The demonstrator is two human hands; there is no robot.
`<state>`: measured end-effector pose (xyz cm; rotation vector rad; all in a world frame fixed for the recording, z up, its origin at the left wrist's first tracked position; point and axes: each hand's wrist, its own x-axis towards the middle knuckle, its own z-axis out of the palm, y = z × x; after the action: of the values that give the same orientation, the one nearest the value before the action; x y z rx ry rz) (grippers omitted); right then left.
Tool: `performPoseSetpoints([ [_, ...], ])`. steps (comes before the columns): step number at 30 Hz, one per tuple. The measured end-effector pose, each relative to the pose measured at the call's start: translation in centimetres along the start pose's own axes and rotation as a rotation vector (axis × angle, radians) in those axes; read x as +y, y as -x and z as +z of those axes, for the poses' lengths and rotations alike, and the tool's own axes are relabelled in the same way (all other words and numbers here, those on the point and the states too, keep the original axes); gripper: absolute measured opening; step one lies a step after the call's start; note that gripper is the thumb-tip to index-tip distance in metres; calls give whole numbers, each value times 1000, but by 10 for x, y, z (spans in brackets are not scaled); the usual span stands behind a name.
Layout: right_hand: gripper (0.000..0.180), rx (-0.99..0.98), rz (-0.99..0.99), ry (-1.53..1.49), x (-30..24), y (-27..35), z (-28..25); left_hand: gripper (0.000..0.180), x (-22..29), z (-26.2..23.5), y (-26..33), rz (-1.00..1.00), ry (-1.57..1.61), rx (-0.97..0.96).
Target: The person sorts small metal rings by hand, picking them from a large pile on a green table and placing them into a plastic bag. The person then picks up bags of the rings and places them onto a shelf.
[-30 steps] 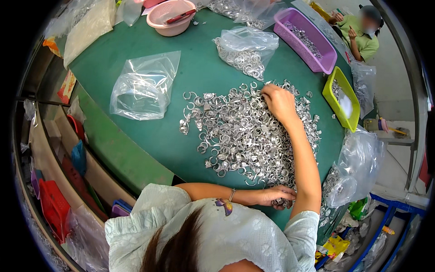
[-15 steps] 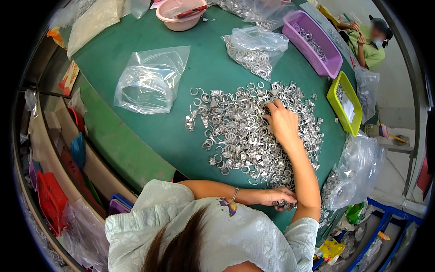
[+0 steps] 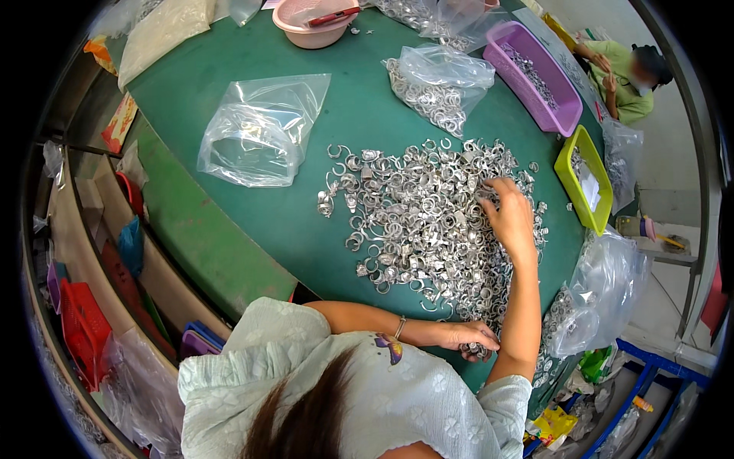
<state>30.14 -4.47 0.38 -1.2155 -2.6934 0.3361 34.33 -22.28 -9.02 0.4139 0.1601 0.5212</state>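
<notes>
While a red-and-white packet (image 3: 120,122) at far left carries print too small to read, metal rings (image 3: 424,218) lie heaped on the green tabletop (image 3: 329,256), gaps and long axes pointing every way. Left hand (image 3: 467,335), at their near edge: fingers curled around several. Right hand (image 3: 511,216), over their right side: fingers bent; cannot tell whether pinching any. Since prior frame: right hand shifted rightward.

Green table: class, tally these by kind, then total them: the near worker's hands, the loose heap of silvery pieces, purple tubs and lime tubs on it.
Left hand and right hand: 2
Heap of silvery pieces (counted as one): 1
Purple tub: 1
Lime tub: 1
Total: 5
</notes>
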Motion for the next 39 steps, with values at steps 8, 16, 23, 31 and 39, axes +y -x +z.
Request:
performPoseSetpoints([
  [8, 14, -44, -121, 196, -24, -14, 42, 23, 3, -1, 0, 38, 34, 5],
  [16, 14, -129, -89, 281, -25, -11, 44, 22, 2, 0, -1, 49, 39, 32],
  [23, 23, -139, 101, -207, -5, -14, 18, 23, 2, -2, -1, 26, 0, 10],
  [31, 31, -48, 154, -822, 4, -3, 10, 25, -1, 2, -1, -6, -62, 17],
  [39, 20, -220, 374, -1509, 18, -1, 15, 26, -4, 0, -2, -24, -83, 9],
])
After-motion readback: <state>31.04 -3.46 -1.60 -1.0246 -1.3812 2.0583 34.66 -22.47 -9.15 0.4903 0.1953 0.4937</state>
